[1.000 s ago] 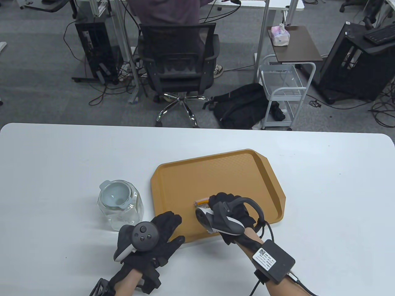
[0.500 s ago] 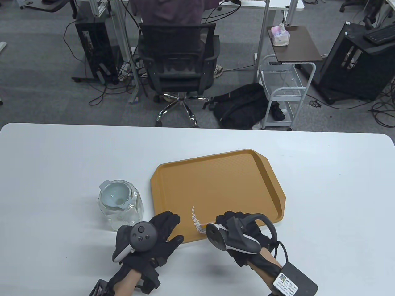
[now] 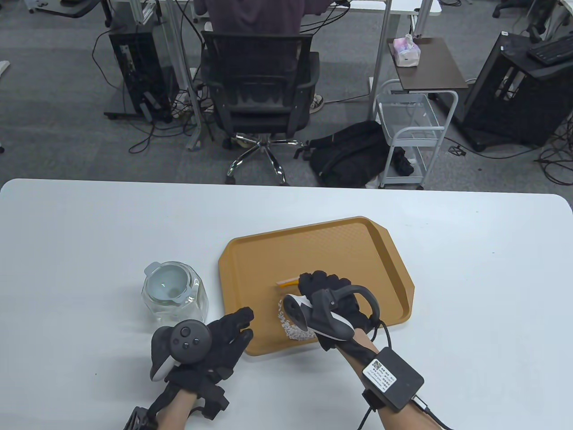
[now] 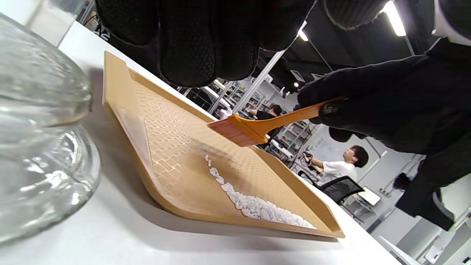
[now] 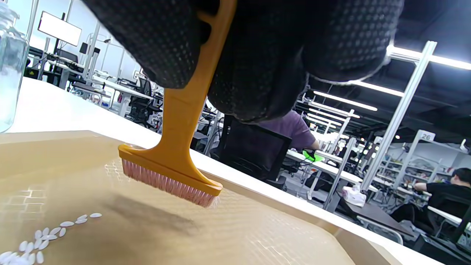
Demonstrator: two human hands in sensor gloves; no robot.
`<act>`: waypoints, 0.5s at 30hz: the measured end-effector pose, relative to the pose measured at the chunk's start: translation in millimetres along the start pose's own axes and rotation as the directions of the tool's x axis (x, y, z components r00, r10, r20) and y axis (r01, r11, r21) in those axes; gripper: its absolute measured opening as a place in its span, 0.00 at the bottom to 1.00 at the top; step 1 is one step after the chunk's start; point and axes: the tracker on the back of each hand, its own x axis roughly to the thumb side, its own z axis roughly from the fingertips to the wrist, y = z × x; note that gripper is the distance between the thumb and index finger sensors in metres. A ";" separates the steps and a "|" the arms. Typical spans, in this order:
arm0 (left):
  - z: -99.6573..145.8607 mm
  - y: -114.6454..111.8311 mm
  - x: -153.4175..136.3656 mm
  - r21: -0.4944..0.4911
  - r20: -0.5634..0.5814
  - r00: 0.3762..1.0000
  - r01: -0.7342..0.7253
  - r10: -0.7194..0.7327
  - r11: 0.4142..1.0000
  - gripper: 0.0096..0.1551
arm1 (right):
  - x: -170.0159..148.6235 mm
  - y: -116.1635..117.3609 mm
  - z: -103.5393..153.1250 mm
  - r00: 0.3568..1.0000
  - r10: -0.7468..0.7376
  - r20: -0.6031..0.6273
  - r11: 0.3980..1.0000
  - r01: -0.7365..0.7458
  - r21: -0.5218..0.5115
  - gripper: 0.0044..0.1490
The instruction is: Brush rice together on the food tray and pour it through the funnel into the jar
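Observation:
The orange-brown food tray (image 3: 322,244) lies on the white table. A curved line of white rice (image 3: 290,326) sits near its near edge, also seen in the left wrist view as rice (image 4: 257,209). My right hand (image 3: 320,286) grips an orange brush (image 3: 286,282) by the handle. The pink-bristled brush (image 5: 170,173) hangs just above the tray floor, beyond the rice (image 5: 40,237). My left hand (image 3: 237,326) lies by the tray's near left corner, its fingers (image 4: 191,40) loose and holding nothing. Left of the tray stands the glass jar (image 3: 175,299), with a pale funnel (image 3: 166,284) in its mouth.
The white table's far edge (image 3: 286,184) runs behind the tray. Beyond it are an office chair (image 3: 259,94) with a seated person, a black backpack (image 3: 353,154) and a white cart (image 3: 414,134). The jar (image 4: 36,147) stands close to my left hand.
My right hand swept the brush toward the near edge, gathering the rice, then lifted it back beyond the rice line. My left hand slid a little left and back.

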 end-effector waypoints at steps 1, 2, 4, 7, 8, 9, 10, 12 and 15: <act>-0.2 0.1 -0.8 0.002 -0.003 1.000 -0.002 0.002 1.000 0.36 | 2.7 1.3 -2.1 1.000 0.009 0.007 1.000 -0.009 -0.001 0.29; -0.4 0.5 -1.8 0.001 -0.007 1.000 -0.003 0.003 1.000 0.36 | 7.1 3.3 -4.8 1.000 0.022 0.018 1.000 -0.023 0.002 0.29; -0.7 0.8 -3.2 0.002 -0.011 1.000 -0.004 0.004 1.000 0.36 | 11.9 6.2 -6.4 0.999 0.038 0.036 0.999 -0.039 0.014 0.29; -0.5 1.7 -3.7 0.006 -0.015 1.000 -0.001 0.001 1.000 0.37 | 17.9 8.8 0.7 0.996 0.042 0.080 0.998 -0.045 0.036 0.29; -0.5 2.0 -3.7 0.006 -0.015 1.000 0.000 0.000 1.000 0.37 | 19.1 7.7 5.4 0.994 0.045 0.095 0.998 -0.048 0.032 0.30; -0.6 1.9 -4.0 0.006 -0.015 1.000 0.000 0.000 1.000 0.37 | 20.1 6.3 9.6 0.993 0.049 0.110 0.998 -0.053 0.030 0.30; -0.6 1.9 -4.0 0.006 -0.015 1.000 0.001 -0.001 1.000 0.37 | 21.3 3.6 16.2 0.990 0.055 0.131 0.998 -0.059 0.029 0.30; -0.8 1.7 -4.2 0.004 -0.015 1.000 0.002 -0.002 1.000 0.37 | 22.7 -3.3 32.0 0.984 0.050 0.169 0.998 -0.056 0.034 0.30; -0.9 1.4 -4.1 0.002 -0.015 1.000 0.000 0.000 1.000 0.37 | 22.6 -12.5 50.9 0.979 0.023 0.200 0.998 -0.033 0.050 0.30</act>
